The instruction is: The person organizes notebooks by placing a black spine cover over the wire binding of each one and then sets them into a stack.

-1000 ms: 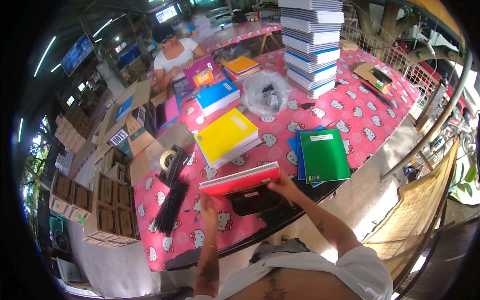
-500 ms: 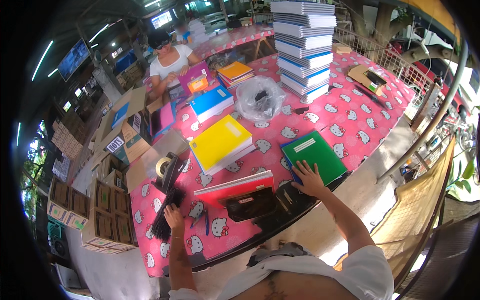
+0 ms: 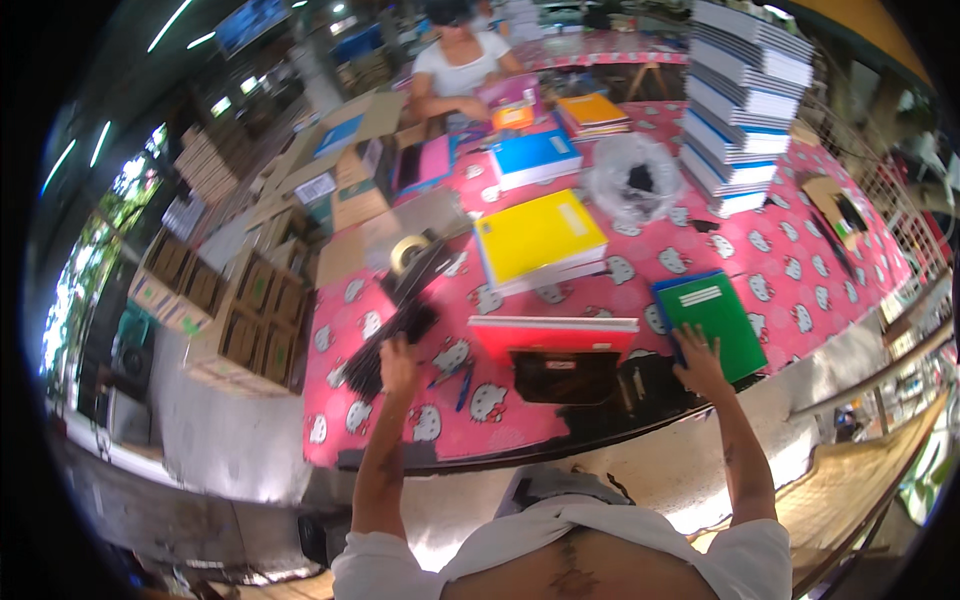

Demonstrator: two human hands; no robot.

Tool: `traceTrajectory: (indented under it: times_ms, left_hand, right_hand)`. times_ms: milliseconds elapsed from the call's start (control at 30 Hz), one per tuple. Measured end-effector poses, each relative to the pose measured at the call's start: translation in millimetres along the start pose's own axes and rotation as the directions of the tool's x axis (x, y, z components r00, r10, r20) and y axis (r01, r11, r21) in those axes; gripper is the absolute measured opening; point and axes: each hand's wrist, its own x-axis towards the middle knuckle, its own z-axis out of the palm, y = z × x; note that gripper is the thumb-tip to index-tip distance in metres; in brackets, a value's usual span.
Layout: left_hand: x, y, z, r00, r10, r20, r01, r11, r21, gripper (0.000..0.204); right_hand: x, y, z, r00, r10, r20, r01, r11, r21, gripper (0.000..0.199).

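Your right hand (image 3: 700, 362) lies flat with fingers spread on the near edge of the green book (image 3: 712, 318), its grip released rather than closed around it; the book tops a blue one on the right of the table (image 3: 800, 270), close to the near edge. Your left hand (image 3: 397, 364) reaches the near end of the black sticks (image 3: 392, 335) on the left side, touching them, but you cannot tell whether that grip is clenched on them. Between your hands a red book (image 3: 553, 334) stands over a black pouch (image 3: 565, 376), with blue pens (image 3: 462, 385) just left of it. Beyond lie a yellow stack (image 3: 538, 238), a tape roll (image 3: 410, 251), a clear bag (image 3: 634, 180) and a blue stack (image 3: 536, 157). A tall pile of books (image 3: 745, 105) rises at the far right. A person (image 3: 462, 62) sits at the far side, and cardboard boxes (image 3: 250, 310) crowd the floor on the left.
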Motion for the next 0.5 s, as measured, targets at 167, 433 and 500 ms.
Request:
traceTrajectory:
  times_ms: [167,433,500]
  left_hand:
    - [-8,38,-1,0.992,-0.122,-0.023,0.116,0.978,-0.176,0.041]
    - [60,88,-110,0.960,-0.268,-0.075,0.206,0.864,-0.459,0.034]
    - [51,94,-130,0.961,-0.278,-0.001,0.206,0.715,-0.668,0.033]
  right_hand:
    - [32,-146,-90,0.671,0.036,-0.741,0.358,0.859,0.366,0.042]
    - [92,-306,-61,0.756,-0.447,-0.478,0.533,0.845,0.054,0.024]
    - [104,-308,-42,0.817,-0.400,-0.416,0.488,0.864,0.128,0.018]
